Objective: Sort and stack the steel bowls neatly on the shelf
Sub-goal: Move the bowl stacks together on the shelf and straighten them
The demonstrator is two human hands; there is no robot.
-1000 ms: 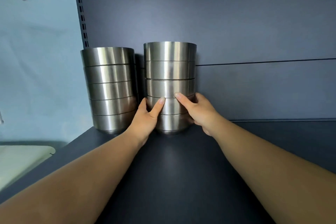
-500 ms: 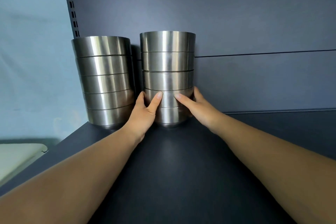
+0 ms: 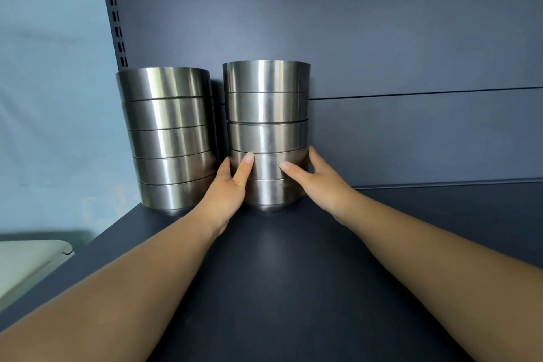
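Two hands were on the right stack of bowls (image 3: 266,132), low down, at its fourth bowl from the top. My left hand (image 3: 226,194) curved round the stack's left side, thumb (image 3: 245,169) laid up the front wall, the other fingers wrapped out of sight behind. My right hand (image 3: 316,178) cupped the right side, forefinger (image 3: 289,169) pressed flat across the front, thumb up along the edge. Both gripped the steel. Five bowls, nested mouth-up, long axis upright, stood on the dark shelf (image 3: 293,273) near the back panel (image 3: 382,38). Just beside it on the left stood the left stack of bowls (image 3: 169,138), also five, upright, a narrow gap between them.
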